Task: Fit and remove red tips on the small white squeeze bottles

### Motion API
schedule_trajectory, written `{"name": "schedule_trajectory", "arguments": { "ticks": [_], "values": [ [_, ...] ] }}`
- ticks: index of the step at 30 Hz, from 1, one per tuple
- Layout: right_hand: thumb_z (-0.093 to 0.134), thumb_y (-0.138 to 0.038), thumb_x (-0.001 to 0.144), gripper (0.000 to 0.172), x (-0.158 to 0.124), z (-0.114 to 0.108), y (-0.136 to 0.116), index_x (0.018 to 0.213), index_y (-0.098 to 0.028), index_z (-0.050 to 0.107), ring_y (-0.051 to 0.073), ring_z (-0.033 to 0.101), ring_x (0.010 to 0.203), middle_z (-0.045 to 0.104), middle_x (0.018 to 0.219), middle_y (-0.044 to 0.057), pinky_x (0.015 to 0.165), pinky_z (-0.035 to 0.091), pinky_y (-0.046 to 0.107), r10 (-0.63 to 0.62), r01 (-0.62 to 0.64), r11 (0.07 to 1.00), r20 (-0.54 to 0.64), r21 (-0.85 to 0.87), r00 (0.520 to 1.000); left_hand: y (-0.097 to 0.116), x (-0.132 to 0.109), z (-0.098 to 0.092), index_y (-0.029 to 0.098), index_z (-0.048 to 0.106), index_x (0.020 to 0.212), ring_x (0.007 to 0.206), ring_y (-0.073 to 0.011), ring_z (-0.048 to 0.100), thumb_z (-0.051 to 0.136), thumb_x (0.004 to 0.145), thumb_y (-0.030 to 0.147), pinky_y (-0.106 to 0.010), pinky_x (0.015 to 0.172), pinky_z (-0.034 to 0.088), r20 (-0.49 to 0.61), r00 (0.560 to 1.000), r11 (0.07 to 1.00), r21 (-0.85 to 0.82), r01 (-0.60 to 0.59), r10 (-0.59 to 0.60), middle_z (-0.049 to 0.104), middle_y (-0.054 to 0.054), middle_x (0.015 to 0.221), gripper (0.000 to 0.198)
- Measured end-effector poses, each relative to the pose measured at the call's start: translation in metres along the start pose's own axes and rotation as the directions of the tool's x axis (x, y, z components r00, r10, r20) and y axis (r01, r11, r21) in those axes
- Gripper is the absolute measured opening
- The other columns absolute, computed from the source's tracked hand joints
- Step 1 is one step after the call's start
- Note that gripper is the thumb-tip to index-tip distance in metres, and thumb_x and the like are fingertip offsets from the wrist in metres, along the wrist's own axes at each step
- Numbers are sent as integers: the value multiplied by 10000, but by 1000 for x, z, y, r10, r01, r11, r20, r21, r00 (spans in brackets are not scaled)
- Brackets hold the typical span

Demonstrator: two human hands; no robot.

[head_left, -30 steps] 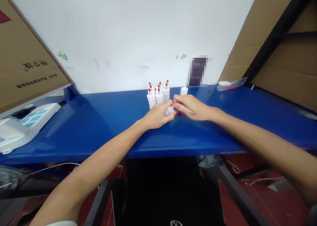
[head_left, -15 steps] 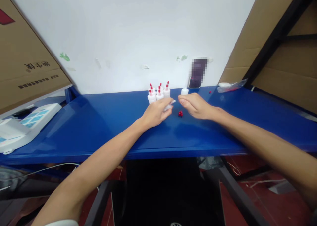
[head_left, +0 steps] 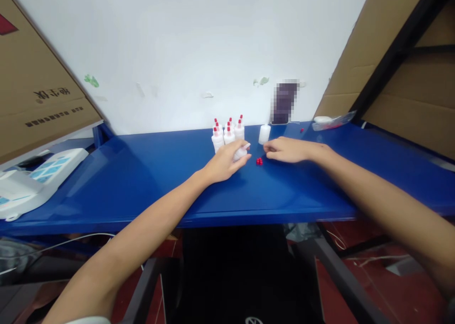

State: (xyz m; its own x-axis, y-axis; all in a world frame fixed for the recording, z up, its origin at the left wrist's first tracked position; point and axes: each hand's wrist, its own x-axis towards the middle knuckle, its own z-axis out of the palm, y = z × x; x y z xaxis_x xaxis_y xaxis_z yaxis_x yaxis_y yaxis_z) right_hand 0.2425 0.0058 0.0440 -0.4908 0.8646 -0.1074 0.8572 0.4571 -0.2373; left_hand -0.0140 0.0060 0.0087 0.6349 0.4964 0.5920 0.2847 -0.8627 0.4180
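My left hand (head_left: 223, 162) is wrapped round a small white bottle (head_left: 241, 151) with a pale tip, holding it tilted just above the blue table (head_left: 142, 182). Close behind it stand several white bottles with red caps (head_left: 227, 133). My right hand (head_left: 286, 150) lies low on the table with its fingers drawn together, fingertips beside a few loose red caps (head_left: 259, 161). Whether those fingers pinch a cap is not visible. One white bottle without a cap (head_left: 263, 133) stands behind the right hand.
A white device with blue buttons (head_left: 31, 179) rests at the table's left end under a cardboard box (head_left: 35, 92). A blurred dark object (head_left: 284, 103) leans on the wall. A clear bag (head_left: 329, 121) and cardboard sheets are at the right.
My right hand has drawn away from the bottle in my left hand and dropped to the table by the red caps. My left hand stays put with the bottle.
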Motion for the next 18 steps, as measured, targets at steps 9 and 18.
{"name": "schedule_trajectory", "arguments": {
  "ticks": [9, 18],
  "values": [
    [547, -277, 861, 100, -3, -1, -13, 784, -214, 531, 162, 523, 602, 609, 690, 13, 604, 357, 321, -58, 58, 998, 22, 34, 998, 1, 0, 7, 191, 561, 1086, 710, -148, 578, 563, 988, 477, -284, 719, 492, 43, 987, 971, -178, 157, -152, 636, -1, 843, 303],
    [393, -279, 987, 240, 0, 2, -5, 904, -205, 606, 201, 573, 740, 661, 825, 43, 711, 371, 340, -192, 211, 975, -217, 66, 957, 1, 0, 7, 202, 565, 1192, 729, -157, 596, 581, 982, 506, -289, 699, 493, 61, 980, 951, -235, 200, -191, 650, -11, 880, 370]
  ]
}}
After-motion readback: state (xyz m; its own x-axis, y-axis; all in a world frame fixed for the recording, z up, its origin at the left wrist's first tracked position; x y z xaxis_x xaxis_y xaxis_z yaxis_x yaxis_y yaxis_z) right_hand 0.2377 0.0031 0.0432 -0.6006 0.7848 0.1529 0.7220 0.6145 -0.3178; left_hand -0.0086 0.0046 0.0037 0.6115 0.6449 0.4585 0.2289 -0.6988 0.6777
